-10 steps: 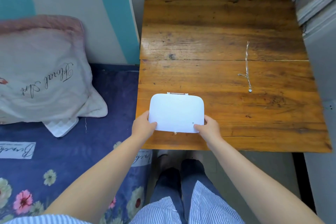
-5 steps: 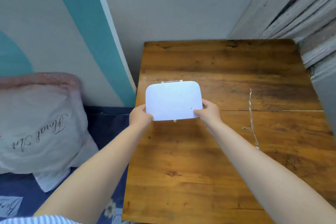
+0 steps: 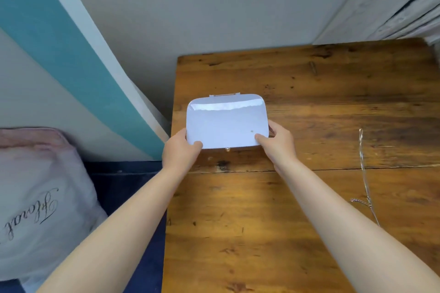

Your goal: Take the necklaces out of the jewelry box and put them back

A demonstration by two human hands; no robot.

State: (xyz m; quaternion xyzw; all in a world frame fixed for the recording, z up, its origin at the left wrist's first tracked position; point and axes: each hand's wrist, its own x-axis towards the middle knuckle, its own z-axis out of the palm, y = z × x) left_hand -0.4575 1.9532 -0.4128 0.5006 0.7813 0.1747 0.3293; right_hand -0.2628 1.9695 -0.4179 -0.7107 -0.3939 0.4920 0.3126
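Note:
A white jewelry box point(image 3: 226, 121) with rounded corners and a closed lid sits near the left edge of the wooden table point(image 3: 297, 209). A small metal clasp shows at its near side and a hinge at its far side. My left hand point(image 3: 181, 150) grips its near left corner. The near right corner is held by my right hand point(image 3: 277, 141). A thin silver necklace point(image 3: 365, 178) lies stretched out on the table well to the right of the box, partly hidden by my right forearm.
A wall with a teal stripe point(image 3: 71, 54) rises behind and left of the table. A pale pillow point(image 3: 40, 197) with script lettering lies on a dark blue bed at the left. Grey wooden slats point(image 3: 404, 7) stand at the back right.
Both hands have carried the closed box from the table's near edge farther back along its left side. The view has tilted up. The necklace has not moved.

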